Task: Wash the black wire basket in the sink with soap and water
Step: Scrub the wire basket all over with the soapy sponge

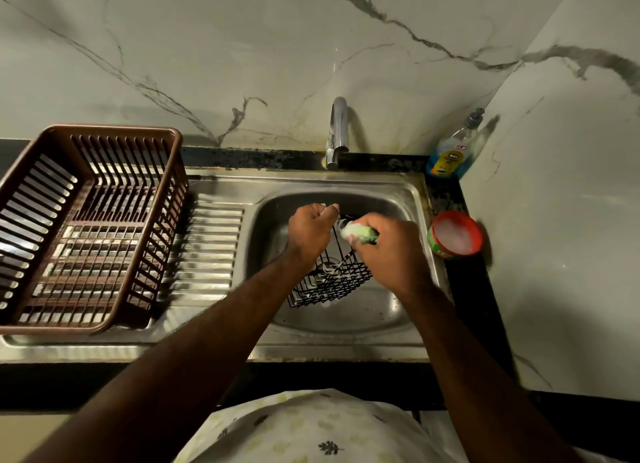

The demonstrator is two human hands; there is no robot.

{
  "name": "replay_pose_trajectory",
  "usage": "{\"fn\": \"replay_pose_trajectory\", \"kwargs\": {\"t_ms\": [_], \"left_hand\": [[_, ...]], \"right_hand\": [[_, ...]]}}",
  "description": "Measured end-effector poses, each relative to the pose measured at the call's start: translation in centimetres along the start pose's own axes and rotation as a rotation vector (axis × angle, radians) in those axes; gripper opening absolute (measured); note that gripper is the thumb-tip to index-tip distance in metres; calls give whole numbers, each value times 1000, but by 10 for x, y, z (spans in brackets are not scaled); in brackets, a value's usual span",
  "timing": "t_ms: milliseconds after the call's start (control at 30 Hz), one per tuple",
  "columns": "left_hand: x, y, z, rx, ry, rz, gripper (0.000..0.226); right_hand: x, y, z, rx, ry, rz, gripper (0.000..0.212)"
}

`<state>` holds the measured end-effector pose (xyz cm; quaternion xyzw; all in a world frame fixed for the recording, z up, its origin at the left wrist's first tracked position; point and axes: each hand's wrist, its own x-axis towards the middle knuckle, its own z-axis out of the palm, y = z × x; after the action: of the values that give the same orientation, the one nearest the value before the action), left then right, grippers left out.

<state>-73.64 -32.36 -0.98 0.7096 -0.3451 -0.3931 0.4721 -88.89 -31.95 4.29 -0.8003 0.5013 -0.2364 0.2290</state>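
The basket [332, 282] stands tilted in the sink [349, 319] bowl, just right of the frame's centre, its lower end near the bowl's floor and its upper end raised toward the hands. Suds cling to its wires. The left hand [310, 230] is clenched round the basket's top edge and holds it up. The right hand [391, 254] grasps a green sponge [358, 232] — foamy and blurred — pressed against the basket's upper wires, just beside the left hand.

Above the bowl, a chrome tap [338, 130] rises from the back edge. At the right rim sits a red tub [455, 234] filled with white foam; further up, in the corner, stands a pump bottle [450, 151] of blue liquid. A brown slatted rack [121, 130] fills the left of the frame, on the ribbed drainer [211, 248].
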Motion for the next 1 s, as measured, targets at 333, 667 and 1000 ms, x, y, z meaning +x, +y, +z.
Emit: {"fn": "replay_pose_trajectory", "kwargs": {"t_ms": [333, 667, 1000], "left_hand": [[-4, 4, 5, -45, 26, 21, 46], [-5, 7, 5, -86, 109, -14, 41], [-4, 10, -1, -202, 150, -68, 48]], "right_hand": [[-11, -10, 1, -110, 10, 97, 16], [-10, -15, 4, -186, -79, 191, 15], [-7, -19, 11, -164, -124, 116, 13]]}}
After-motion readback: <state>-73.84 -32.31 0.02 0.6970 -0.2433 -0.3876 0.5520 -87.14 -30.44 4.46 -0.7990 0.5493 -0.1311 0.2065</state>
